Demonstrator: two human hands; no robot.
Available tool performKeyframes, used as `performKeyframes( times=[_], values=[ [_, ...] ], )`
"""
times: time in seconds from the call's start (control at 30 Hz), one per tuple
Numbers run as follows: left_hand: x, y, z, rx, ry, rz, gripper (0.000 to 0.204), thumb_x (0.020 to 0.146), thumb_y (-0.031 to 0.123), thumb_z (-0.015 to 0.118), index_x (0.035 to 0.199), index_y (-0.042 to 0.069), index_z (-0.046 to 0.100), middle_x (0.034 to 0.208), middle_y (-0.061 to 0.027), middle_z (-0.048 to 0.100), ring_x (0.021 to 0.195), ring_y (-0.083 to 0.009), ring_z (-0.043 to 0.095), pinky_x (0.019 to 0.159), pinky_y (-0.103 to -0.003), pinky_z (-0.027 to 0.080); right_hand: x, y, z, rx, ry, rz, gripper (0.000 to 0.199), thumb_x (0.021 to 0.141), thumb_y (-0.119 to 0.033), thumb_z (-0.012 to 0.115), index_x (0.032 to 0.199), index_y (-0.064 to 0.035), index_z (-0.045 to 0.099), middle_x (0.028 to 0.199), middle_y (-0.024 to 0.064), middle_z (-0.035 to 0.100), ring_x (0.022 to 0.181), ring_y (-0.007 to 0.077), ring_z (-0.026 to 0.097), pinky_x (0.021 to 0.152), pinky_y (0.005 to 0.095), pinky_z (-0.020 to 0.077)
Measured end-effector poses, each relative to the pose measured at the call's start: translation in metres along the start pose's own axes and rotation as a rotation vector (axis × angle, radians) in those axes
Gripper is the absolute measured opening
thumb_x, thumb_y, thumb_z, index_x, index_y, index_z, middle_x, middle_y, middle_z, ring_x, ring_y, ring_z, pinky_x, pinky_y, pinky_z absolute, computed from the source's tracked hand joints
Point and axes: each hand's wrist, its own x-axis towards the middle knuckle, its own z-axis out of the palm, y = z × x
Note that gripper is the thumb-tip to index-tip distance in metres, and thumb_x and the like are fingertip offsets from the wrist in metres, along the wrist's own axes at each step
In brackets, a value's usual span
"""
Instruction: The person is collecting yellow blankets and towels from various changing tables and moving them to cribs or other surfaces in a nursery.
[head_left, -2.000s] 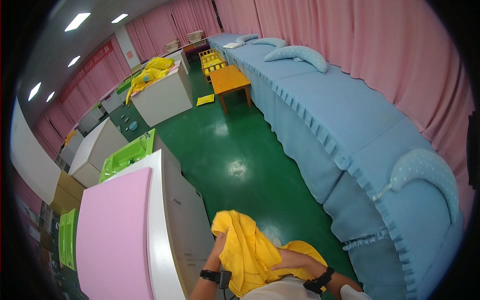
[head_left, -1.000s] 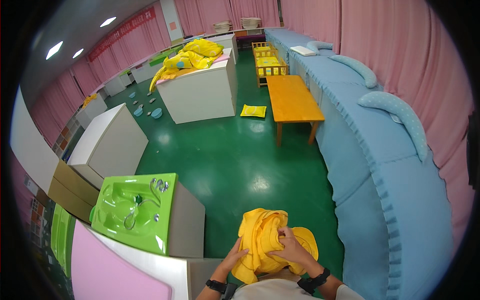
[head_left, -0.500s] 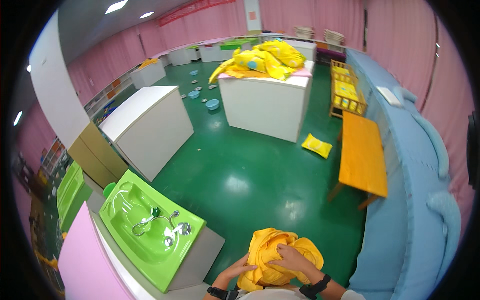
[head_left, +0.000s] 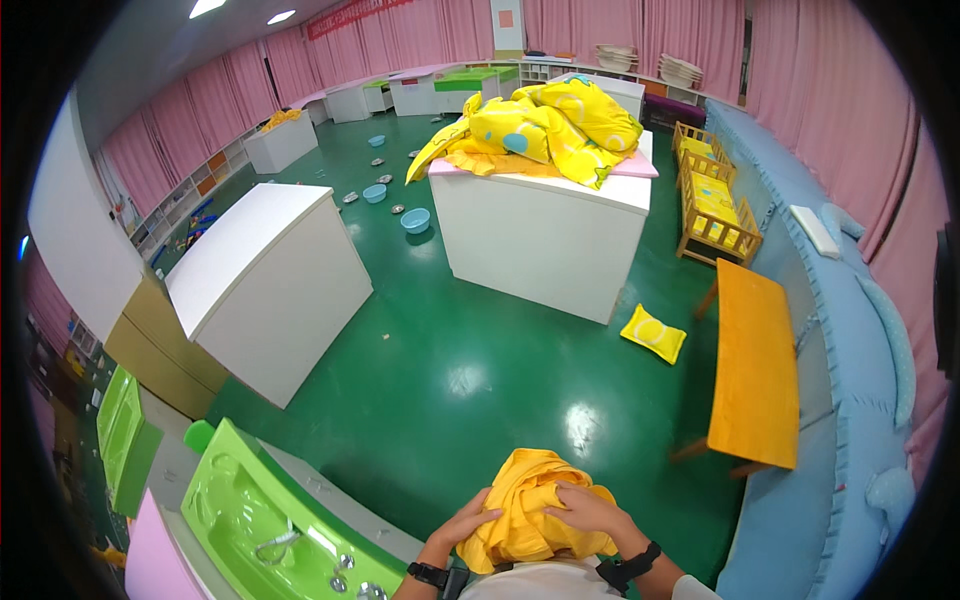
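I have both hands on the cloth (head_left: 530,490), a bunched yellow bundle at bottom centre, close against the wearer's white top and above the green floor (head_left: 430,430). Left hand (head_left: 468,520): grip part-closed, fingers spread along the bundle's left side. Right hand (head_left: 588,508): grip cupped, fingers bent over the upper right, pressing into the folds; I can't tell what's under the palm. Black straps (head_left: 630,568) on both wrists. Lower left, I get the green sink (head_left: 232,500) with hose and metal fittings, a bit of pink pad (head_left: 150,555) beside it. Past that, a white cabinet (head_left: 285,290). Top centre: yellow patterned bedding (head_left: 550,125) heaped on a white tabletop (head_left: 600,201), one end hanging over its left edge. Blue basins (head_left: 415,221) on the floor just left of it. Right of it, a yellow pillow (head_left: 655,334) flat on the floor, near the orange table (head_left: 755,370); wooden cots (head_left: 715,205) with yellow bedding behind that. Far right I see a long blue-covered bed (head_left: 780,545) with pale blue curved cushions (head_left: 888,340), pink curtains (head_left: 830,100) alongside.
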Motion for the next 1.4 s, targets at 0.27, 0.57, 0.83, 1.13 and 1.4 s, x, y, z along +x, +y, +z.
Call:
performKeyframes(
  times=[0.27,0.57,0.83,1.13,1.4],
  values=[
    [0.173,0.085,-0.164,-0.110,0.180,0.143,0.062,0.086,0.025,0.059,0.137,0.006,0.029,0.132,-0.0124,0.040,0.124,-0.0204,0.036,0.103,-0.032,0.028,0.269,0.104,-0.093,0.033,-0.116,0.123,0.039,0.085,-0.033,0.058,0.085,0.0063,0.052,0.093,0.0215,0.053,0.088,0.0359,0.053,0.075,0.0414,0.0432],
    [0.276,0.189,-0.349,-0.126,0.579,0.258,0.081,0.076,0.016,0.071,0.138,0.002,0.021,0.138,-0.0117,0.033,0.129,-0.0236,0.032,0.106,-0.036,0.026,0.613,0.132,-0.145,0.058,-0.244,-0.141,0.042,0.070,-0.032,0.072,0.078,0.0034,0.051,0.081,0.0191,0.053,0.084,0.0360,0.052,0.072,0.0418,0.0424],
    [0.395,0.313,-0.572,-0.161,0.571,0.208,0.089,0.074,0.014,0.073,0.141,0.008,0.014,0.139,-0.0119,0.032,0.128,-0.0245,0.034,0.105,-0.037,0.029,0.886,0.138,-0.150,0.361,-0.074,-0.066,0.029,0.071,-0.016,0.072,0.084,0.0035,0.055,0.085,0.0172,0.056,0.081,0.0325,0.055,0.071,0.0363,0.0440],
    [0.584,0.479,-0.802,-0.292,0.474,0.035,0.066,0.078,0.018,0.069,0.131,-0.004,0.035,0.127,-0.0104,0.048,0.118,-0.0205,0.046,0.096,-0.033,0.039,1.155,0.201,-0.154,0.583,0.102,-0.014,0.026,0.076,-0.015,0.069,0.090,0.0039,0.058,0.091,0.0171,0.055,0.085,0.0301,0.056,0.073,0.0358,0.0437],
    [0.728,0.597,-0.973,-0.764,0.426,0.358,0.059,0.084,0.017,0.059,0.135,0.002,0.033,0.132,-0.0114,0.046,0.119,-0.0268,0.046,0.103,-0.040,0.035,1.447,0.216,-0.180,0.299,0.037,-0.059,0.027,0.080,-0.018,0.063,0.090,0.0053,0.053,0.093,0.0229,0.051,0.089,0.0400,0.051,0.076,0.0412,0.0417]
  ],
)
